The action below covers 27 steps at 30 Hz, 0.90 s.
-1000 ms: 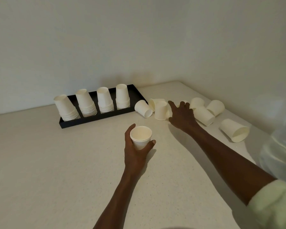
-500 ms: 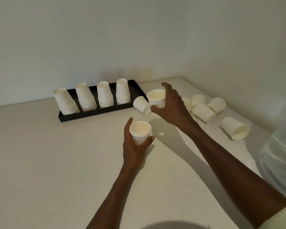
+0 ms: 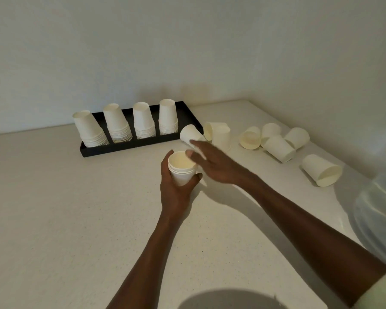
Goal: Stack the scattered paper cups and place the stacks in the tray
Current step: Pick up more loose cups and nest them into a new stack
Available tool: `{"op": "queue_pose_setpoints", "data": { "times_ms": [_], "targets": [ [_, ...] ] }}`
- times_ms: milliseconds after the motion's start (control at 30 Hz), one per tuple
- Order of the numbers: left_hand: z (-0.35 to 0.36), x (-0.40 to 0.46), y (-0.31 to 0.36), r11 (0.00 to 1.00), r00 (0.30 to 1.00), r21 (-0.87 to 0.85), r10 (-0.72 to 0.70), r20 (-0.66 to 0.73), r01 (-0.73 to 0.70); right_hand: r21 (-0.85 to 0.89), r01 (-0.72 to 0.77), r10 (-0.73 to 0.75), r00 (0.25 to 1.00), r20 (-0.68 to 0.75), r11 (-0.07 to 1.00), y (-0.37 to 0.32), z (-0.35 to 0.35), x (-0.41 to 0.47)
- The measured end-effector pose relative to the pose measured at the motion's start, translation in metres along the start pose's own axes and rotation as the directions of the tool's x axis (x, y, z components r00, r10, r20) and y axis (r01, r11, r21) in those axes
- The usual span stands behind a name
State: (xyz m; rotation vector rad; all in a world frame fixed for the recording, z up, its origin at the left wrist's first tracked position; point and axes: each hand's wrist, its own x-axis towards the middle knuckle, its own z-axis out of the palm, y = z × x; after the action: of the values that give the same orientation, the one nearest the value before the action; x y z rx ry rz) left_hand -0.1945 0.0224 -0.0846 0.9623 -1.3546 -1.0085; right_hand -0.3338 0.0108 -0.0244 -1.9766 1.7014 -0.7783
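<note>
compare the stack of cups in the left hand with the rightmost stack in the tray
The stack in the left hand stands mouth up; the rightmost tray stack stands mouth down. The held stack shows only a few rims; the tray stack shows many more. The held one is gripped by the left hand above the counter; the other rests in the black tray. Both are plain white paper cups.

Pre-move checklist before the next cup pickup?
1. Left hand grips the small stack: ok.
2. Stack upright, cups nested evenly: ok.
3. Right hand free of cups, fingers straight: ok.
4. Loose cups within view: ok, nearest cup lies beside the tray.
5. Free space in tray, right end: cannot tell if enough.
6. Exact cup count in held stack: cannot tell.
</note>
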Motion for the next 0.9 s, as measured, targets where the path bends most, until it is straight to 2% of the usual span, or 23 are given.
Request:
{"op": "queue_pose_setpoints", "data": {
  "times_ms": [67, 133, 200, 300, 367, 433, 567, 733, 800, 867, 900],
  "targets": [
    [0.001, -0.001, 0.001, 0.999, 1.000, 0.031, 0.017, -0.002, -0.017, -0.231, -0.028, -0.018, 0.981, -0.195, 0.972, 0.021, -0.012, 0.018],
    [0.001, 0.000, 0.000, 0.999, 1.000, 0.033, 0.010, -0.018, -0.009, -0.461, -0.098, -0.051, 0.952, -0.300, 0.882, 0.043, -0.023, 0.035],
    [0.002, 0.001, 0.000, 0.999, 1.000, 0.053, 0.003, -0.028, -0.002, -0.549, -0.156, -0.025, 0.951, -0.307, 0.822, 0.061, -0.033, 0.050],
    [0.002, 0.003, -0.001, 0.998, 1.000, 0.063, -0.003, -0.030, 0.005, -0.663, -0.146, 0.064, 0.987, -0.147, 0.734, 0.079, -0.043, 0.070],
    [0.002, 0.004, -0.002, 0.999, 0.999, 0.053, -0.012, -0.032, 0.014, -0.690, -0.114, 0.133, 0.991, -0.027, 0.714, 0.084, -0.045, 0.078],
    [0.002, 0.005, -0.003, 0.999, 0.999, 0.049, -0.019, -0.034, 0.020, -0.682, -0.102, 0.159, 0.987, 0.021, 0.724, 0.086, -0.043, 0.081],
    [0.001, 0.006, -0.006, 0.999, 0.999, 0.043, -0.023, -0.034, 0.025, -0.715, -0.129, 0.068, 0.991, -0.113, 0.687, 0.077, -0.039, 0.074],
    [0.003, 0.006, -0.007, 0.999, 0.999, 0.037, -0.030, -0.033, 0.032, -0.840, -0.169, 0.030, 0.983, -0.180, 0.516, 0.062, -0.039, 0.053],
    [0.003, 0.005, -0.008, 0.999, 0.999, 0.036, -0.021, -0.030, 0.022, -0.858, -0.201, 0.057, 0.979, -0.198, 0.473, 0.056, -0.043, 0.044],
    [0.003, 0.004, -0.008, 0.999, 1.000, 0.043, -0.017, -0.025, 0.018, -0.834, -0.229, 0.090, 0.973, -0.213, 0.502, 0.050, -0.050, 0.035],
    [0.003, 0.004, -0.008, 0.999, 1.000, 0.047, -0.016, -0.023, 0.017, -0.788, -0.238, 0.089, 0.969, -0.229, 0.568, 0.047, -0.054, 0.030]
  ]
}}
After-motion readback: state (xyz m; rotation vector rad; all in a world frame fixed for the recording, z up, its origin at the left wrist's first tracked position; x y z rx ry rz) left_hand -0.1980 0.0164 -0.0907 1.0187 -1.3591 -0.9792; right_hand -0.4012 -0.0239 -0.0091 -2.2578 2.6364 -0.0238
